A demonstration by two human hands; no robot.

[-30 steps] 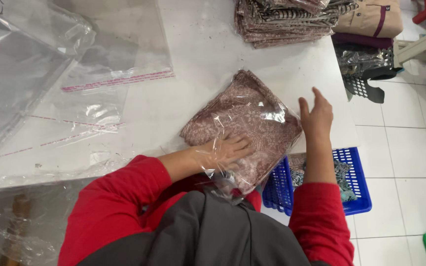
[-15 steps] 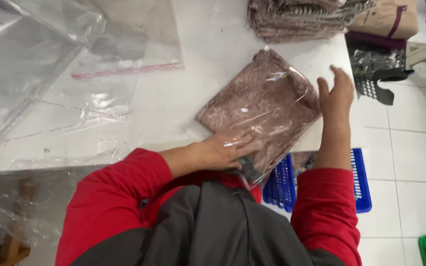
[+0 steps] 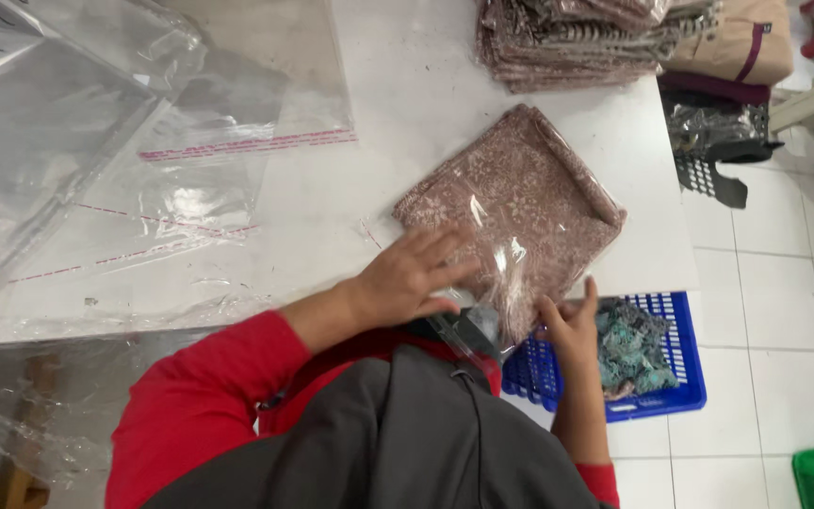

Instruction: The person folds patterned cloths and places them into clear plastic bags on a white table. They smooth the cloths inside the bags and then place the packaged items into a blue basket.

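Place: a garment packing workroom, seen from above.
Work surface: a white table (image 3: 407, 104) filling the upper left and centre of the frame.
Packing supplies: loose clear plastic bags (image 3: 143, 141) with red-striped sealing strips, spread at upper left.
Goods: a folded brown patterned cloth in a clear bag (image 3: 520, 207) at centre; a stack of similar bagged cloths (image 3: 567, 42) at the top edge.
Storage: a blue plastic basket (image 3: 657, 386) holding teal fabric, on the white tiled floor (image 3: 774, 311) at lower right.
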